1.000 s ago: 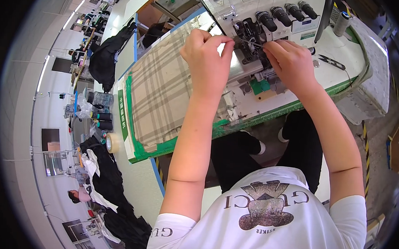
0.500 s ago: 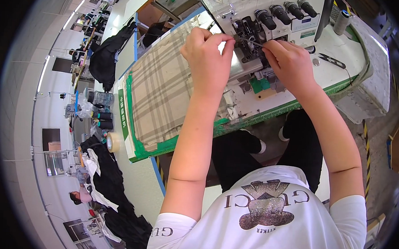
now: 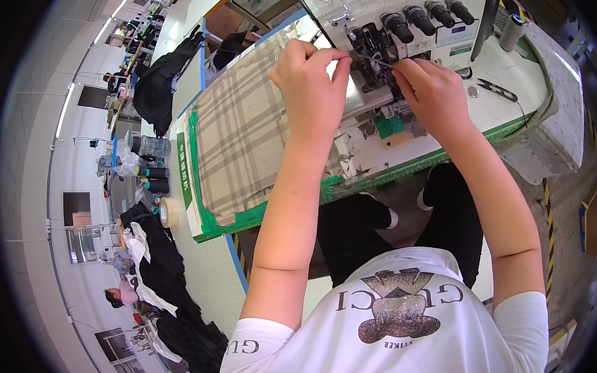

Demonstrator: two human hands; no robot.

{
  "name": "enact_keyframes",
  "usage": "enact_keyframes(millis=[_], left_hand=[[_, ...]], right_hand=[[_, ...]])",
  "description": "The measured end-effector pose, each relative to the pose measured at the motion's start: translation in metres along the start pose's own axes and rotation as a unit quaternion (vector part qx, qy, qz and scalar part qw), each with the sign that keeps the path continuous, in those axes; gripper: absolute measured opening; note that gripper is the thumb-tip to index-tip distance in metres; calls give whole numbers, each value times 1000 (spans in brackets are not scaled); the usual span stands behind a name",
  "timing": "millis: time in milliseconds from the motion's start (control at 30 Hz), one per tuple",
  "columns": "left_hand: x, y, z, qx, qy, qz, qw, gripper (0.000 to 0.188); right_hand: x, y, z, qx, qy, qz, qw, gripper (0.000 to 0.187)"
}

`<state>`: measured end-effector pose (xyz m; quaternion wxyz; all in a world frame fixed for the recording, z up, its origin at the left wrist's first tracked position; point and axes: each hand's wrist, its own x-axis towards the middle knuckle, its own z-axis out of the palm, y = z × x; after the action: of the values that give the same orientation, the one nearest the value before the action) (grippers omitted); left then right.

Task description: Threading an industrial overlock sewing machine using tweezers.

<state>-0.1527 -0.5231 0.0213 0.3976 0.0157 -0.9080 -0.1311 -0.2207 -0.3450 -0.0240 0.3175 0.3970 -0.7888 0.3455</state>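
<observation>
White sewing machine (image 3: 422, 46): straight ahead, its threading parts (image 3: 372, 46) lying between and just beyond the two hands.
Plaid cloth (image 3: 241, 137): flat on the table, left of the machine.
Left hand (image 3: 307, 87): thumb and forefinger pinched together just left of those parts; I can't tell what, if anything, they hold.
Right hand (image 3: 430, 92): narrow grip on a slim shaft (image 3: 382, 63), against the machine's front.
Shirt lettering (image 3: 400, 297): large dark print, upside down to me.
Green strip (image 3: 184, 171): pale characters.
Machine label (image 3: 460, 51): too small for me to read.
Shaft's long axis: slants from the right fingertips up-left towards the left pinch; right is nearer.
</observation>
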Motion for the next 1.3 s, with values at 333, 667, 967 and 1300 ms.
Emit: enact_keyframes(millis=[333, 667, 967, 1300], left_hand=[[-1, 0, 1, 8, 5, 7, 1000, 9], [0, -1, 3, 12, 7, 5, 1000, 8], [-3, 0, 4, 24, 5, 12, 1000, 7], [-5, -4, 5, 39, 7, 3, 999, 7]], right_hand=[[-3, 2, 4, 3, 17, -7, 1000, 12], [-4, -1, 2, 14, -8, 22, 1000, 7], [-6, -4, 0, -1, -10, 11, 1000, 13], [-9, -9, 1, 0, -16, 40, 999, 12]])
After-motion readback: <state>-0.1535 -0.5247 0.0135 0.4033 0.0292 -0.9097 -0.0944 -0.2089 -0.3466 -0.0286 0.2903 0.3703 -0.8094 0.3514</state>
